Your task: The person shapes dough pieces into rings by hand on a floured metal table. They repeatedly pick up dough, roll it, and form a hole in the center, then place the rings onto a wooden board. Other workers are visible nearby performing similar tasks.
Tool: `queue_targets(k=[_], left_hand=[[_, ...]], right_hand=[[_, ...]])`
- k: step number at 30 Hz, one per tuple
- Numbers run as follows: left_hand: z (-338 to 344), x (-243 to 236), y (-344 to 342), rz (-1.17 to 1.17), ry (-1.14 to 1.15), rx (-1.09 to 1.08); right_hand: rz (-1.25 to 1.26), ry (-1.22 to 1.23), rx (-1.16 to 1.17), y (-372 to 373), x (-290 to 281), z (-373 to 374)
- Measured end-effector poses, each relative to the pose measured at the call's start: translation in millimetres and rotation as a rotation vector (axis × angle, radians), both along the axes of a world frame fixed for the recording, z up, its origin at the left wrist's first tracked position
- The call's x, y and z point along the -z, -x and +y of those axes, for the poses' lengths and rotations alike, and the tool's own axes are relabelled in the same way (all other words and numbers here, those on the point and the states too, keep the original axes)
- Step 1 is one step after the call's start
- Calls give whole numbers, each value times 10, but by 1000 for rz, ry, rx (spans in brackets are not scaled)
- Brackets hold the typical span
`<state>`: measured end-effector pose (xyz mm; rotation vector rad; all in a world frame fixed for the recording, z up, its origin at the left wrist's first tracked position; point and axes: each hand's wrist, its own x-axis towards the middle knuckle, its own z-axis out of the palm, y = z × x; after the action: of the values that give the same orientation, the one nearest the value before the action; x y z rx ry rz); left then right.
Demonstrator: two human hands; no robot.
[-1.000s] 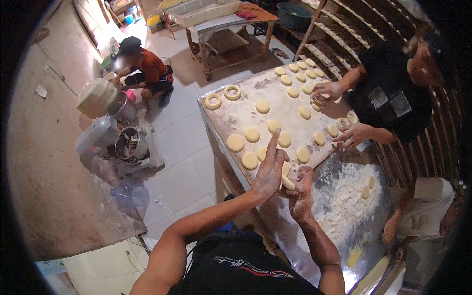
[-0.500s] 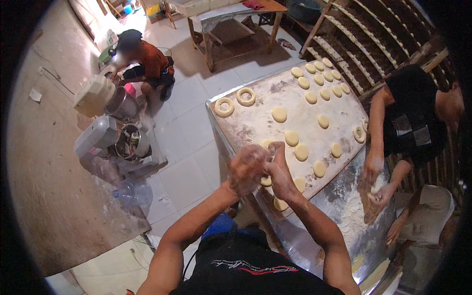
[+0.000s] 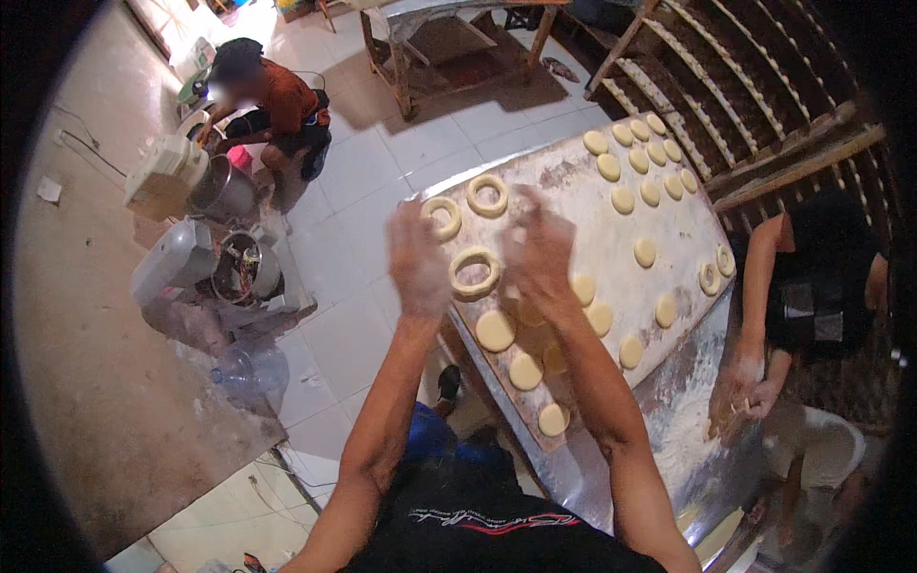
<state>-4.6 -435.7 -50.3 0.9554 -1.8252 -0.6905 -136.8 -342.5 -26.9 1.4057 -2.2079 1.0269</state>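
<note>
A ring of pale dough (image 3: 475, 272) lies on the floured board (image 3: 583, 224), between my two hands. My left hand (image 3: 417, 256) is at the ring's left side, over the board's edge, with its fingers stretched forward and blurred. On the other side, my right hand (image 3: 543, 250) is smeared by motion, its fingers apart and nothing visible in them. Just beyond are two more rings, a left one (image 3: 440, 219) and a right one (image 3: 487, 195). Flat dough rounds (image 3: 496, 330) lie nearer me, some partly hidden under my right forearm.
Several dough rounds (image 3: 645, 252) sit farther along the board, plus two rings near its right edge. At the right a co-worker's hands (image 3: 750, 396) handle something over the floured metal table (image 3: 669, 468). Mixers (image 3: 177, 263) and a crouching person (image 3: 287, 105) are left; racks (image 3: 735, 76) stand behind.
My hands were together over the board; now they are apart and farther forward, with a third dough ring lying between them. The view has shifted slightly.
</note>
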Motion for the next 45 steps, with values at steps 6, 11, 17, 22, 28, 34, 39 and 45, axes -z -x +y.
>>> queue_targets(k=[6,11,17,22,28,34,39,45], left_hand=[[-87,117,-95,-226,-249,400],[-43,132,-22,-240,-160,291],[728,-99,103,198,-407,444],[2454,-185,410,-224,-493,1094],[4188,100,577,-396,247,1349],[4665,149,411,-549,92,1352],[4653,-364,140,-324,-625,1484],[4533,-621,-5,-261,-643,1462]], right_hand=[[-437,-568,364,655,13,506],[-348,-414,2,673,167,484],[-1293,244,54,179,-137,1986],[-1128,79,840,-686,-209,4048],[-352,-30,1158,-1263,152,4831],[-722,520,996,-1698,61,5251],[-770,576,720,-1608,34,5321],[-1230,636,457,-1508,-212,5149]])
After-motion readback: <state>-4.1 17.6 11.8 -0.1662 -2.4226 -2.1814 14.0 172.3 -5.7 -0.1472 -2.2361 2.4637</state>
